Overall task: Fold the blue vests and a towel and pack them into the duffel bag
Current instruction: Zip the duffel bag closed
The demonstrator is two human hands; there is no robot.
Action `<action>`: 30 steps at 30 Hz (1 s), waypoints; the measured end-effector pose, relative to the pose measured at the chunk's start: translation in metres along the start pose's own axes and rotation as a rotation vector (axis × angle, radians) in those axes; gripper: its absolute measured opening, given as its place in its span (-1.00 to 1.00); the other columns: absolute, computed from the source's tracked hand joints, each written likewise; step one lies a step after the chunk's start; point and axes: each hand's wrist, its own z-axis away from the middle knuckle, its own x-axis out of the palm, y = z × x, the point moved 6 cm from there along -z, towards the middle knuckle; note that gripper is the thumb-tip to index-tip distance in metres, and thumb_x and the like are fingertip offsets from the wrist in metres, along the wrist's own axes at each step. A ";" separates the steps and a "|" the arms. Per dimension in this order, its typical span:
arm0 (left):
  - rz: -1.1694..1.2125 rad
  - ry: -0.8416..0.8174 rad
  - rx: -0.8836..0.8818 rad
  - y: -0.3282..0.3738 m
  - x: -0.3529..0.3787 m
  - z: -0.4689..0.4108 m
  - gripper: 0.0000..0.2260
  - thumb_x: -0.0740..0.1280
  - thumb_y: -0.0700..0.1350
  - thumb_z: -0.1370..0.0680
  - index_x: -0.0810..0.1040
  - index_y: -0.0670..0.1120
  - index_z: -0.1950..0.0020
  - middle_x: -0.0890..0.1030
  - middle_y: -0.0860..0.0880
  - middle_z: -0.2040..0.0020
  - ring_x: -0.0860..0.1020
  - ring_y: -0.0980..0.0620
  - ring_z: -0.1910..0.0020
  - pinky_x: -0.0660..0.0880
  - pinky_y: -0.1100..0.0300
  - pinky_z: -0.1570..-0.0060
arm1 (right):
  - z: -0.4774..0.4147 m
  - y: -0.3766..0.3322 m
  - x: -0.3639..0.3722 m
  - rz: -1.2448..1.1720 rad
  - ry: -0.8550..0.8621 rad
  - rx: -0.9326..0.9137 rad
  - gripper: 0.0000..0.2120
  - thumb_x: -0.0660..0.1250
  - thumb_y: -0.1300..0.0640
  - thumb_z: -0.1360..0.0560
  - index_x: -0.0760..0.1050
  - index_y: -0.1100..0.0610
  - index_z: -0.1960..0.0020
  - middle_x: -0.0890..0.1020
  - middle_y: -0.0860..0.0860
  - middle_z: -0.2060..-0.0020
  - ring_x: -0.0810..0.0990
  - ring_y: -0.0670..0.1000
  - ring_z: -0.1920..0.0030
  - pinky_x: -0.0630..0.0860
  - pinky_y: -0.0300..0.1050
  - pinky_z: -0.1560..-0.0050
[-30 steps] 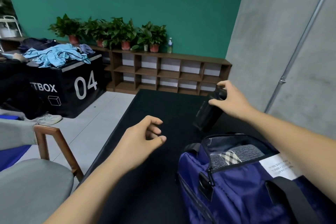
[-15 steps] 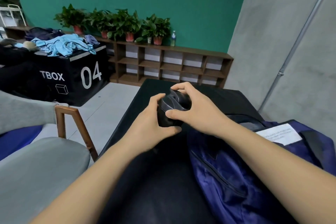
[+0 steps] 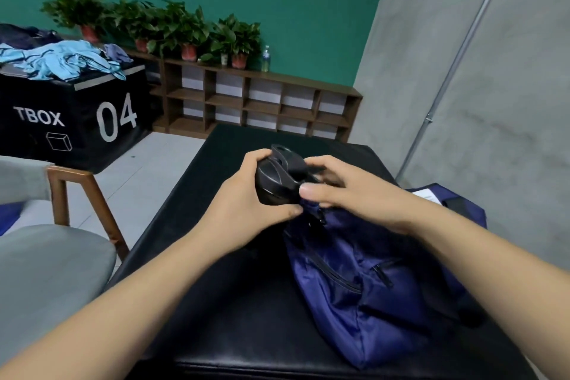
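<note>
1. Left hand (image 3: 246, 210): closed round the left side of a black container (image 3: 277, 177). The thumb lies underneath and the fingers curl over the top.
2. Right hand (image 3: 354, 194): clamped on the right side of the same container. The fingers lie across its moulded lid and the thumb is extended along its lower edge, just above the end of the bag.
3. Black container: held off the surface between both hands, over the near-left end of the duffel bag (image 3: 354, 287).
4. Duffel bag: navy blue, lying on its side on the black table (image 3: 231, 302), right of centre. A side zip pocket faces the camera. A white label (image 3: 427, 194) shows at its far end, behind the right wrist. The contents cannot be seen from this view.
5. Blue garments (image 3: 61, 60): a loose, unfolded light-blue heap on top of a black box (image 3: 77, 120) marked "TBOX 04", far left, well apart from the table.
6. Surroundings: a grey chair (image 3: 46, 262) with wooden legs stands left of the table. A brown cubby shelf (image 3: 262, 102) runs along the green wall, carrying potted plants (image 3: 182, 28) and a water bottle (image 3: 265, 58)
</note>
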 end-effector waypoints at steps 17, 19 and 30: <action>-0.291 -0.296 0.113 0.047 0.099 -0.014 -0.45 0.49 0.37 -0.38 0.60 0.19 -0.30 0.62 0.26 -0.13 0.59 0.31 -0.16 0.57 0.07 -0.28 | 0.108 0.040 -0.149 -0.068 0.620 -0.065 -0.35 0.65 0.23 -0.41 0.49 -0.02 -0.41 0.75 -0.10 -0.15 0.71 -0.13 -0.12 0.59 -0.22 -0.13; -0.425 -0.277 0.126 0.044 0.109 -0.018 -0.48 0.41 0.40 -0.39 0.58 0.21 -0.29 0.56 0.29 -0.12 0.55 0.25 -0.19 0.53 0.00 -0.27 | 0.117 0.053 -0.156 -0.069 0.645 -0.032 -0.34 0.66 0.21 -0.41 0.48 -0.05 -0.42 0.74 -0.12 -0.15 0.71 -0.14 -0.12 0.59 -0.21 -0.17; -0.753 -0.414 0.193 0.030 0.091 -0.037 -0.95 0.39 0.01 -0.66 0.61 0.10 -0.02 0.54 0.14 0.05 0.57 0.03 -0.01 0.55 0.08 -0.08 | 0.137 0.067 -0.178 0.043 0.739 0.012 -0.29 0.69 0.07 -0.38 0.44 -0.13 -0.42 0.67 -0.14 -0.17 0.65 -0.19 -0.09 0.53 -0.35 -0.06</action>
